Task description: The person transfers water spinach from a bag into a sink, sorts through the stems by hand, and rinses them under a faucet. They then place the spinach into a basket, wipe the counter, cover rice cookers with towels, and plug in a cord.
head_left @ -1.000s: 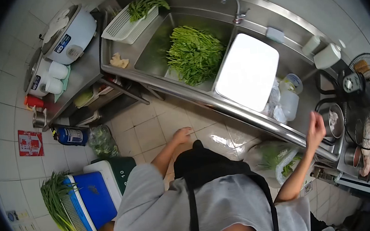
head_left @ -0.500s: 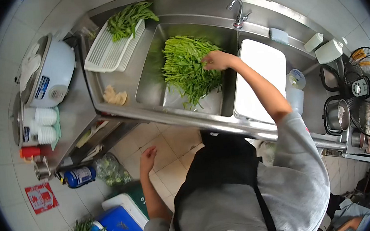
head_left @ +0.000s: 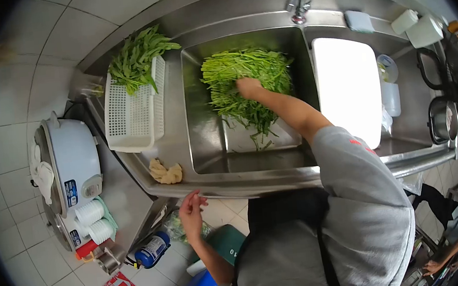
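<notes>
Inside the left sink basin (head_left: 207, 145) lies a large heap of leafy green vegetables (head_left: 250, 72). My right hand (head_left: 248, 87) reaches into the middle of the heap, its fingers bent down and partly hidden among the leaves. My left hand (head_left: 191, 211) hovers near the sink's front edge with its fingers curled together; what they hold, if anything, is too small to tell. More greens (head_left: 141, 60) rest on the far end of a white perforated basket (head_left: 133, 116), left of the basin. Near that basket's front lies a crumpled tan cloth or glove (head_left: 165, 171).
A white board or lid (head_left: 348, 90) covers part of the right basin. Behind stand a faucet (head_left: 298, 12) and a sponge (head_left: 359, 21). A rice cooker (head_left: 76, 163) and white cups (head_left: 90, 212) are at left. Another person's arm (head_left: 449, 253) shows at lower right.
The view has shifted and turned. My right hand has moved left, from the heap's right side to its middle. My left hand has come up closer to the sink edge, fingers still curled.
</notes>
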A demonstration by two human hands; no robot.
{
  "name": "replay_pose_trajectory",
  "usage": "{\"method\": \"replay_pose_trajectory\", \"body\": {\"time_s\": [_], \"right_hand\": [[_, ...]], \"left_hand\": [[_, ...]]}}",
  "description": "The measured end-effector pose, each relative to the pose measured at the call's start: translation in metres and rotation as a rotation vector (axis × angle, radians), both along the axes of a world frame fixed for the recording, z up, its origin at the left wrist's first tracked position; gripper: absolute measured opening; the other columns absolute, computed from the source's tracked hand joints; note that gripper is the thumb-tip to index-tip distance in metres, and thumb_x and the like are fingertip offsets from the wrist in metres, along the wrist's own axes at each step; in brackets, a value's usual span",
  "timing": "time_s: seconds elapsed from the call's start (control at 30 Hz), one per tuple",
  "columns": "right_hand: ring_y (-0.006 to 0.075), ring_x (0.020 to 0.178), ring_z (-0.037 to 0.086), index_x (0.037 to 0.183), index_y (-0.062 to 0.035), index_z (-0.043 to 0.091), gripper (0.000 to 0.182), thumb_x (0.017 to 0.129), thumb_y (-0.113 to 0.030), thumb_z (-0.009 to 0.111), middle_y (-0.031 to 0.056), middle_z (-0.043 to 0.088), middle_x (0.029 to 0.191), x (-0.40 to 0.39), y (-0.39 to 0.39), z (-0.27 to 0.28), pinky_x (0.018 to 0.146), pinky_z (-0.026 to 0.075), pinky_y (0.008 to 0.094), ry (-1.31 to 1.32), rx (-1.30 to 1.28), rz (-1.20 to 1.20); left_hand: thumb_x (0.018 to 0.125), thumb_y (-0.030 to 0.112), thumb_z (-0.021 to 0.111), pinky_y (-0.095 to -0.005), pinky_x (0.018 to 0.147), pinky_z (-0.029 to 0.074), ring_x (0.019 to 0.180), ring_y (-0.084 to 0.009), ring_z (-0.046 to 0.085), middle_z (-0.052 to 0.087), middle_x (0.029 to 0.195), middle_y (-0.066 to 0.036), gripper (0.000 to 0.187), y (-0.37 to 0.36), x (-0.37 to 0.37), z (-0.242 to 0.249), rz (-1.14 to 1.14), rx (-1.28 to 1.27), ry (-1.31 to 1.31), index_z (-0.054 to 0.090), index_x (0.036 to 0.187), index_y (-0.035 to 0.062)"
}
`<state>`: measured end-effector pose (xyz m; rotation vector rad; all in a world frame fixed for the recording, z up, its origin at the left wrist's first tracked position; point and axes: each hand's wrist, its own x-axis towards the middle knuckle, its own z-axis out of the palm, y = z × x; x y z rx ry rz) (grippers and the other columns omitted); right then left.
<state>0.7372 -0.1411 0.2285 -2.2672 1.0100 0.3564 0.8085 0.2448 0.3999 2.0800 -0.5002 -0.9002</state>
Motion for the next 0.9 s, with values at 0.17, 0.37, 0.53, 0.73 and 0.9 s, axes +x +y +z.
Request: {"method": "replay_pose_trajectory", "body": {"time_s": [0.17,0.37,0.53,0.73,0.9], "right_hand": [[0.0326,0.094,0.054,0.098,-0.0074,0.055,0.021,0.078,-0.010,0.051,0.0149,0.052,0.103,-0.035,-0.019,-0.082,0.073,0.049,0.0407,-0.203,-0.393,-0.300],[0.0308,0.099,0.048,0.099,-0.0103,0.051,0.027,0.072,-0.009,0.055,0.0116,0.048,0.101,-0.077,-0.022,-0.101,0.080,0.044,0.0405,-0.149,-0.571,-0.522],[0.0316,0.089,0.056,0.098,-0.0046,0.056,0.029,0.076,-0.022,0.058,0.0166,0.057,0.097,-0.111,-0.028,-0.151,0.075,0.045,0.0383,-0.312,-0.258,-1.196],[0.0336,0.090,0.059,0.088,-0.0038,0.064,0.047,0.067,-0.046,0.068,0.0196,0.062,0.092,-0.105,-0.051,-0.147,0.079,0.045,0.0386,-0.213,-0.146,-1.319],[0.0304,0.084,0.060,0.091,-0.0037,0.063,0.040,0.067,-0.035,0.071,0.0173,0.062,0.090,-0.102,-0.073,-0.155,0.074,0.047,0.0377,-0.322,-0.244,-1.335]], "left_hand": [[0.089,0.020,0.052,-0.0217,0.067,0.043,0.075,-0.0091,0.055,0.061,0.081,-0.004,0.028,-0.079,0.047,-0.041,-0.322,-0.109,0.078,0.055,0.111,0.0036],[0.087,0.017,0.055,-0.0240,0.074,0.044,0.082,-0.0109,0.056,0.062,0.090,-0.006,0.030,-0.130,0.082,-0.063,-0.620,0.135,0.098,0.054,0.114,0.0037],[0.084,0.024,0.056,-0.0311,0.072,0.045,0.080,-0.0240,0.060,0.062,0.087,-0.011,0.034,-0.142,0.096,-0.075,-0.731,0.151,0.054,0.054,0.114,0.0076],[0.084,0.026,0.055,-0.0341,0.073,0.045,0.082,-0.0263,0.060,0.062,0.089,-0.012,0.034,-0.153,0.100,-0.080,-0.870,0.176,0.052,0.054,0.114,0.0083],[0.084,0.027,0.055,-0.0357,0.074,0.046,0.085,-0.0284,0.059,0.062,0.090,-0.014,0.035,-0.161,0.098,-0.081,-0.864,0.142,0.005,0.053,0.114,0.0075]]}}
